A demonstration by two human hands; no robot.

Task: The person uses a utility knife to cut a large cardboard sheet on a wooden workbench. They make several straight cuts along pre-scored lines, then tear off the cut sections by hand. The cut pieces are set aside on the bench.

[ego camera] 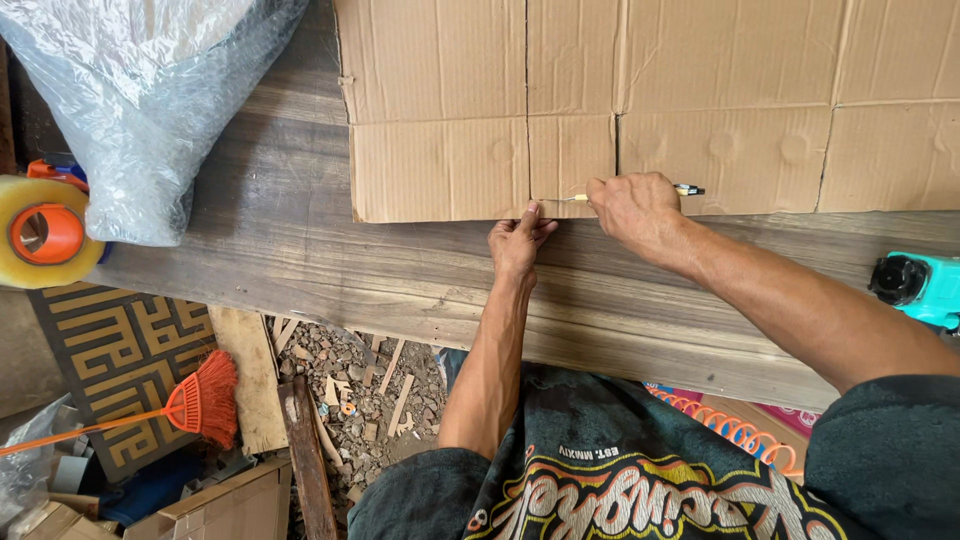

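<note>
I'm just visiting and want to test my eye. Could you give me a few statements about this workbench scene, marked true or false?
1. The right hand holds a small knife at the cardboard. True.
2. The left hand rests at the cardboard's lower edge. True.
3. The cardboard lies on a glass table. False: it lies on a dark wooden plank.
4. A tape roll sits at the far left. True.
5. The broom on the floor is blue. False: it is orange-red.
6. The left hand holds a hammer. False: it holds no tool.
</note>
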